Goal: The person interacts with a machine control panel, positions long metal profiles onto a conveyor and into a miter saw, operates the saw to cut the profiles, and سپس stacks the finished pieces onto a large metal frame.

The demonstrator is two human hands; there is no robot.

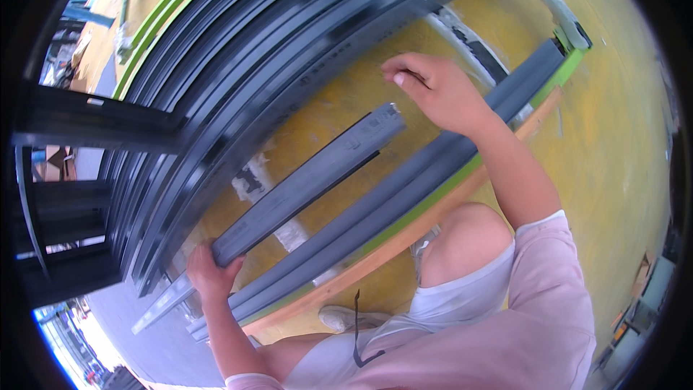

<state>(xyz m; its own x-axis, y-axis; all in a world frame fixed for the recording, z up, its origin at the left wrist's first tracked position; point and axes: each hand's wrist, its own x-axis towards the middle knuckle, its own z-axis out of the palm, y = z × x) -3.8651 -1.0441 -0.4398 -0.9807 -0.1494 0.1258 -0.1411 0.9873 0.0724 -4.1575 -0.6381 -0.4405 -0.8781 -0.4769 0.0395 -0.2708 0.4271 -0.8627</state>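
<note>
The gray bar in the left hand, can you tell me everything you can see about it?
The bar is long, straight-looking and gray, perhaps metal or plastic. Small printed marks and a little slot-like shape show near its far end, and a dark strip runs along its lower side. It slants up to the right, between the black bars and a gray pair. The left hand grips its near end; the right hand is apart from it. What it rests on isn't clear.

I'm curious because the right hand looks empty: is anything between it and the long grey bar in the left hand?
Nothing visible stands between the bare right hand and the long, narrow grey bar in the left hand: just an open gap.
</note>
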